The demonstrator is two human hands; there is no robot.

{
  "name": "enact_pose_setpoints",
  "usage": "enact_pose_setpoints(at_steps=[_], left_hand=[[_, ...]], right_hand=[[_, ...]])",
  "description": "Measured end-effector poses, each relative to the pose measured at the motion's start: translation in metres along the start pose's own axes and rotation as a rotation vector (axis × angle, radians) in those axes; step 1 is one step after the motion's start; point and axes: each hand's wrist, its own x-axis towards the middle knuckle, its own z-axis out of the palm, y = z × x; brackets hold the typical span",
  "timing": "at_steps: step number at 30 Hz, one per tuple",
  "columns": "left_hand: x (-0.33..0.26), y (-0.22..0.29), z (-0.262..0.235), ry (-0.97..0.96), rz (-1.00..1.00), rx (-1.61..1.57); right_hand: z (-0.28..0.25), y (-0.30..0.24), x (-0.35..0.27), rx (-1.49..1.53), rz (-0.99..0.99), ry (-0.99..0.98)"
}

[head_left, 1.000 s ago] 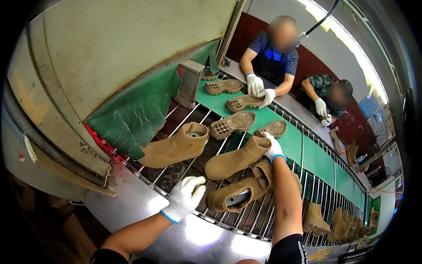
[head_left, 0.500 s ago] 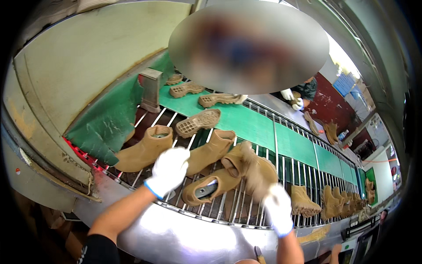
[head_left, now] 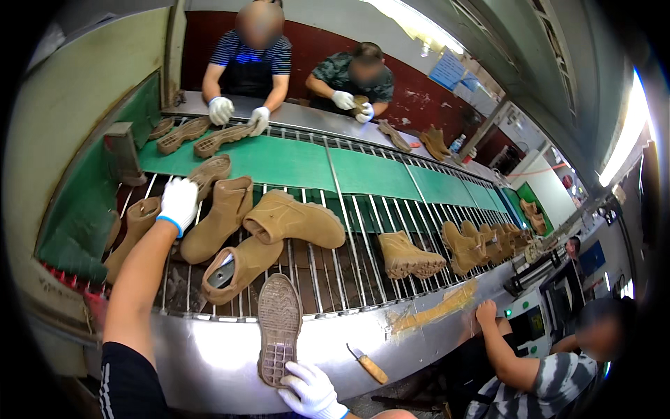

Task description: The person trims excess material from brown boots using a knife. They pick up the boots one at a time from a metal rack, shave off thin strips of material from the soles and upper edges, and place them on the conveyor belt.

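Right hand [head_left: 310,392] on sole [head_left: 280,328], left hand [head_left: 179,202] at farther sole [head_left: 212,170]

Right fingers [head_left: 297,383] hold brown sole [head_left: 280,318] near knife [head_left: 370,365]

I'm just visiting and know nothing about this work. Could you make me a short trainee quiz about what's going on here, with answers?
1. Pick one: what do the fingers of the camera wearer's right hand hold?
A. a clear bottle
B. a brown shoe sole
C. a sheet of paper

2. True or false: the wooden-handled knife lies on the metal ledge.

3. Fill in the colour: beyond the tan boots, a flat ____ strip runs in front of the two co-workers across from the wearer.

Key:
1. B, the brown shoe sole.
2. True.
3. Green.
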Motion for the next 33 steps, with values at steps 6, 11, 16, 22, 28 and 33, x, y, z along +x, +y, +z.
enact_pose_setpoints(at_steps=[6,11,16,22,28,33], left_hand=[[-0.130,0.002,-0.136,0.396,-0.082,-0.684],[-0.343,0.015,-0.181,0.608,0.140,-0.493],[-0.504,0.050,-0.161,0.305,-0.047,-0.464],[-0.511,0.087,-0.187,0.466,0.003,-0.711],[-0.498,0.121,-0.141,0.419,-0.042,-0.966],[-0.489,0.113,-0.111,0.275,-0.210,-1.006]], right_hand=[[-0.027,-0.026,0.026,0.138,0.045,0.064],[-0.023,-0.038,0.025,0.101,-0.001,0.142],[-0.013,-0.042,0.015,0.074,-0.098,0.173],[0.023,-0.080,-0.017,0.269,-0.151,0.178],[0.037,-0.131,-0.008,0.425,-0.228,0.193],[-0.003,-0.089,0.019,0.798,0.393,-0.075]])
